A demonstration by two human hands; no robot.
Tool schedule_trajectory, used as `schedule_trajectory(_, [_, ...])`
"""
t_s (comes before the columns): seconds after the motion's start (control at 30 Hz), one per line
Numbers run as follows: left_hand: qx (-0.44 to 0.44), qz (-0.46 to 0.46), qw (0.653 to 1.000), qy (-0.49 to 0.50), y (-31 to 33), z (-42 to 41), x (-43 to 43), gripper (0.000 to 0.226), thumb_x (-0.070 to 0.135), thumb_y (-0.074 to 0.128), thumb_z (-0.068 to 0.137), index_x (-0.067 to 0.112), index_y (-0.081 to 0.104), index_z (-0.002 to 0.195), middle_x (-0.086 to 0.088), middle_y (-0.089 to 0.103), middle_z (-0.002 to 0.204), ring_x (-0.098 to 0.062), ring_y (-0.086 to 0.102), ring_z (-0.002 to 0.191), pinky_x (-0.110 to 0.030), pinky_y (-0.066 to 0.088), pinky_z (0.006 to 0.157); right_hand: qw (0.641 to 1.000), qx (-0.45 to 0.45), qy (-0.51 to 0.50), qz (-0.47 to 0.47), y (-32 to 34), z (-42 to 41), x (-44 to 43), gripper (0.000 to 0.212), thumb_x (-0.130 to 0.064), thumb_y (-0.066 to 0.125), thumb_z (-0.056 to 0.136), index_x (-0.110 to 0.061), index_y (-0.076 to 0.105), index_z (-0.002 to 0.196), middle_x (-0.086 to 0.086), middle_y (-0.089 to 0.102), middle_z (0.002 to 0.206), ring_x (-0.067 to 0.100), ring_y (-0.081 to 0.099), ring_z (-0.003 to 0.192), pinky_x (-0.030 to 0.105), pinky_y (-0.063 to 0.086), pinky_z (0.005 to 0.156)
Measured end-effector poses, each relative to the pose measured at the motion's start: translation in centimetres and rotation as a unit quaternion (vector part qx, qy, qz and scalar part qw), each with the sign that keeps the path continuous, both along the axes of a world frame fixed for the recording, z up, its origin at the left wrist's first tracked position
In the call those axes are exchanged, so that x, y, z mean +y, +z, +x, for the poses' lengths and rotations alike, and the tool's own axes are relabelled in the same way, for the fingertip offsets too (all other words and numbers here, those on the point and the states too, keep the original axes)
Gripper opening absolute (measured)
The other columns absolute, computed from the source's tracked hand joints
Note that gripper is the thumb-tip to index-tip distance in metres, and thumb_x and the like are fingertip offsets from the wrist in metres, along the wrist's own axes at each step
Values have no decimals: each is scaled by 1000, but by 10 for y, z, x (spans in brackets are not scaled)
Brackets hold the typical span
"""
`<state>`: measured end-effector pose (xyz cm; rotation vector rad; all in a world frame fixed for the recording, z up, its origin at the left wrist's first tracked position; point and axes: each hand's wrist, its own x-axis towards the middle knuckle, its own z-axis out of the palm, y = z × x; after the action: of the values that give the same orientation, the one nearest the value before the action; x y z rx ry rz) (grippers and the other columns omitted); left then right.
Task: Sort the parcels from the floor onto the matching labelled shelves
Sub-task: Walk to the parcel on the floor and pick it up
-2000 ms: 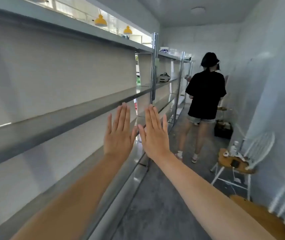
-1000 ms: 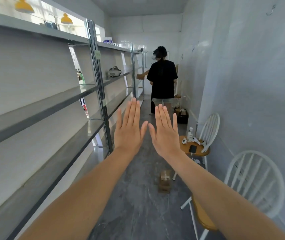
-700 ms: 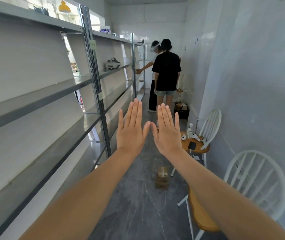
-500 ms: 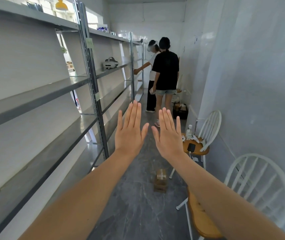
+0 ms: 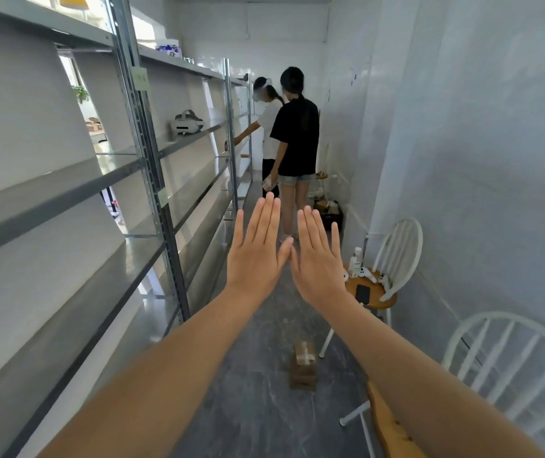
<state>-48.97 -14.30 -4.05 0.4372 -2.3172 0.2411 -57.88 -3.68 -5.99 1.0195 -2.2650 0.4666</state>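
A brown cardboard parcel [image 5: 303,365] with tape across its top lies on the grey floor, below and a little right of my hands. My left hand [image 5: 255,252] and my right hand [image 5: 318,256] are held up flat in front of me, backs toward me, thumbs nearly touching, holding nothing. Grey metal shelves [image 5: 132,166] run along the left wall. Small pale labels [image 5: 140,79] are stuck on the shelf upright; their text is too small to read.
Two people [image 5: 292,143] stand farther down the narrow aisle by the shelves. A white headset [image 5: 186,123] rests on a middle shelf. Two white chairs with wooden seats [image 5: 377,292] line the right wall; the farther one holds a phone, controllers and a bottle.
My view has swung right from the shelves to look down the aisle, bringing the parcel on the floor into sight. My hands stay raised flat and have drawn slightly closer together.
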Motion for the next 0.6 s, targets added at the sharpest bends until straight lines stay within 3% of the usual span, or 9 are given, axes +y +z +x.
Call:
schedule_trajectory(0.27, [-22,-15,999,-31,-12,-42,-62,68,47,19,107,9,1,161,-6,-1,171,-18,-2,157,-49,9,127,999,-6,-35,11,-7,-35,-55,64,-41,15,105,-9,9,161,7,7,170,20,2,157,50,9,127])
schedule_trajectory(0.43, [-26,-4,999,-36,-26,-66,-84,69,49,20,107,9,4,161,-5,0,171,-18,1,157,-48,7,127,998,-33,-51,20,-16,-56,-69,66,-46,15,107,-9,4,161,5,1,170,18,-4,157,47,1,127])
schedule_trajectory(0.6, [-36,1,998,-44,-39,-95,-92,69,49,23,107,9,5,161,-5,2,171,-17,2,157,-48,8,127,997,-44,-62,23,-28,-80,-73,66,-46,16,107,-9,6,161,6,3,170,19,-3,157,48,3,127])
